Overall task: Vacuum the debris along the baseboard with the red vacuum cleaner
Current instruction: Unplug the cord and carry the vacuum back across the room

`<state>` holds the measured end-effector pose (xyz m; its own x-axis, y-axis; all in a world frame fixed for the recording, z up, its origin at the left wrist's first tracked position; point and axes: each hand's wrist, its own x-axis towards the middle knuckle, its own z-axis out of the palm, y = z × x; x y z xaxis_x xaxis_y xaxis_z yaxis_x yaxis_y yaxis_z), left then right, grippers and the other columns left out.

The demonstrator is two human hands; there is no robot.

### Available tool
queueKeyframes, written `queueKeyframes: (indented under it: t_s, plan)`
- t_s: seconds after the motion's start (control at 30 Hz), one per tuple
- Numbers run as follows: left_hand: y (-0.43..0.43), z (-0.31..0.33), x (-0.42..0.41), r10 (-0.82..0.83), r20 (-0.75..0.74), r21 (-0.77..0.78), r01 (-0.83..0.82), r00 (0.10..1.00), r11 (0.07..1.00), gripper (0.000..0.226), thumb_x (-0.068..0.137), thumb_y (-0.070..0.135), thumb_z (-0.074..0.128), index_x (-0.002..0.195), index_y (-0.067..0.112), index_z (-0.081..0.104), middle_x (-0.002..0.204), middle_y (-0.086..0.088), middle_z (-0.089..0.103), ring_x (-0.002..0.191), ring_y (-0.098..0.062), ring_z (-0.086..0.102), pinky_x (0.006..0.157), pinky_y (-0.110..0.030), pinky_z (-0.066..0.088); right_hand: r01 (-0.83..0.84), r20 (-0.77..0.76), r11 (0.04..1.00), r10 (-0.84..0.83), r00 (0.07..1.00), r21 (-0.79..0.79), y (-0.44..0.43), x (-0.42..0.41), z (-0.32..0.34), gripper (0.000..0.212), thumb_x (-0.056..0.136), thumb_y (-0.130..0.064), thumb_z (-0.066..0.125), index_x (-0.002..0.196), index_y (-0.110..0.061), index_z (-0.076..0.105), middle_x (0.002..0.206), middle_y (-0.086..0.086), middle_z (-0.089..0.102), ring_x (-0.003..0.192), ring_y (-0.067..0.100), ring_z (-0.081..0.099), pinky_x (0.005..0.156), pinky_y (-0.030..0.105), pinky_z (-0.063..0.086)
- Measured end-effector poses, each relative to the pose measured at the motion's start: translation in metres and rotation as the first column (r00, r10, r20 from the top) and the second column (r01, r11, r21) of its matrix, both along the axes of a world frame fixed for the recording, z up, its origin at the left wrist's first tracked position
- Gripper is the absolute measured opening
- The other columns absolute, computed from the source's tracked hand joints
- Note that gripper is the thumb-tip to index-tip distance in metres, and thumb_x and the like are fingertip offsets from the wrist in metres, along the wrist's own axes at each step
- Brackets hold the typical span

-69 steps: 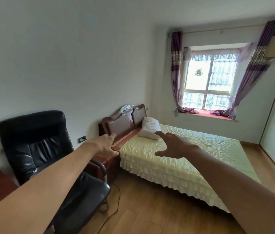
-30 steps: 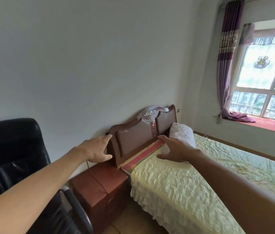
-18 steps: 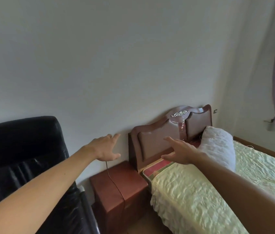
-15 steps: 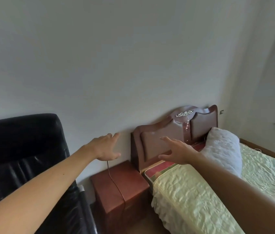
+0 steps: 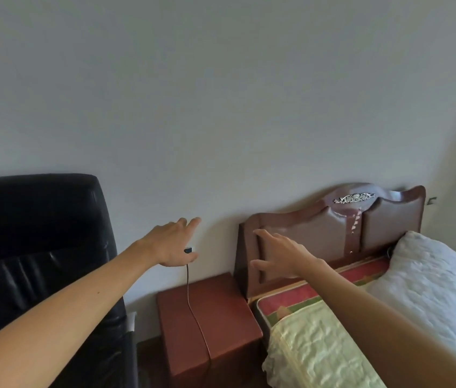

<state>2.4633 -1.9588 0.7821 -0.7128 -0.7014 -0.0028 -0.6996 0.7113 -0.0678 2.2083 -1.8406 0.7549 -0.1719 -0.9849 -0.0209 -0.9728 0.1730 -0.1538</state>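
The room is viewed from a single wide-angle camera worn on the head, aimed forward and slightly down at a plain pale wall (image 5: 221,107), by which the upper half of the frame is filled. Both bare forearms are seen extended away from the lens, with the left hand (image 5: 170,242) and right hand (image 5: 280,256) at mid-frame. A black leather chair back (image 5: 33,233) is cropped at the left edge, and a brown padded headboard (image 5: 333,233) is framed at the right.

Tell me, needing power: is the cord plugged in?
Plugged in, it seems: plug sits on the wall beside the left hand, cord hanging over the nightstand.
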Motion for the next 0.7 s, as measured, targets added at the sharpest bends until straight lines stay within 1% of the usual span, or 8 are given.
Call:
queueKeyframes:
  t_s: [0.1, 0.23, 0.33, 0.5, 0.57, 0.7]
  plan:
    - [-0.023, -0.002, -0.015, 0.037, 0.003, 0.029, -0.037, 0.999, 0.999, 0.082, 0.091, 0.053, 0.053, 0.153, 0.023, 0.008, 0.133, -0.007, 0.045, 0.113, -0.026, 0.054, 0.091, -0.042, 0.05, -0.019, 0.017, 1.0, 0.019, 1.0, -0.001, -0.028, -0.025, 0.002, 0.085, 0.084, -0.064, 0.059, 0.152, -0.034, 0.019, 0.139, 0.006, 0.052, 0.125, 0.032, 0.053, 0.095, 0.049, 0.049]
    - [-0.052, -0.008, -0.025, 0.098, 0.006, 0.057, -0.098, 0.995, 0.994, 0.083, 0.092, 0.052, 0.053, 0.153, 0.023, 0.006, 0.135, -0.008, 0.044, 0.114, -0.027, 0.054, 0.092, -0.042, 0.049, -0.071, 0.028, 0.997, 0.072, 0.997, -0.015, -0.069, -0.047, -0.005, 0.084, 0.086, -0.064, 0.059, 0.153, -0.031, 0.021, 0.128, 0.007, 0.056, 0.118, 0.031, 0.056, 0.092, 0.046, 0.05]
    - [-0.07, -0.02, -0.028, 0.158, 0.021, 0.082, -0.159, 0.987, 0.984, 0.084, 0.092, 0.052, 0.054, 0.154, 0.022, 0.005, 0.137, -0.008, 0.043, 0.117, -0.027, 0.053, 0.093, -0.042, 0.048, -0.141, 0.051, 0.99, 0.141, 0.989, -0.004, -0.108, -0.057, -0.022, 0.084, 0.086, -0.064, 0.058, 0.153, -0.033, 0.019, 0.131, 0.006, 0.054, 0.12, 0.03, 0.055, 0.092, 0.044, 0.047]
    - [-0.099, -0.048, -0.035, 0.286, 0.036, 0.123, -0.288, 0.958, 0.95, 0.084, 0.093, 0.05, 0.052, 0.155, 0.021, 0.004, 0.135, -0.009, 0.044, 0.117, -0.027, 0.052, 0.094, -0.041, 0.047, -0.268, 0.124, 0.963, 0.262, 0.957, 0.033, -0.182, -0.068, -0.052, 0.081, 0.088, -0.064, 0.056, 0.153, -0.034, 0.019, 0.14, 0.008, 0.052, 0.126, 0.03, 0.053, 0.1, 0.047, 0.046]
    - [-0.113, -0.063, -0.041, 0.336, 0.055, 0.151, -0.34, 0.94, 0.928, 0.084, 0.094, 0.049, 0.051, 0.156, 0.021, 0.003, 0.138, -0.01, 0.043, 0.119, -0.027, 0.051, 0.095, -0.04, 0.047, -0.315, 0.145, 0.948, 0.306, 0.941, 0.04, -0.212, -0.073, -0.065, 0.08, 0.089, -0.062, 0.056, 0.153, -0.033, 0.019, 0.139, 0.008, 0.052, 0.127, 0.03, 0.052, 0.1, 0.045, 0.046]
    - [-0.138, -0.107, -0.057, 0.404, 0.1, 0.24, -0.416, 0.909, 0.877, 0.084, 0.095, 0.048, 0.049, 0.156, 0.021, 0.0, 0.142, -0.012, 0.039, 0.121, -0.027, 0.049, 0.096, -0.039, 0.045, -0.353, 0.23, 0.933, 0.329, 0.916, 0.072, -0.258, -0.084, -0.104, 0.078, 0.089, -0.06, 0.057, 0.153, -0.033, 0.021, 0.137, 0.006, 0.053, 0.127, 0.027, 0.053, 0.098, 0.043, 0.047]
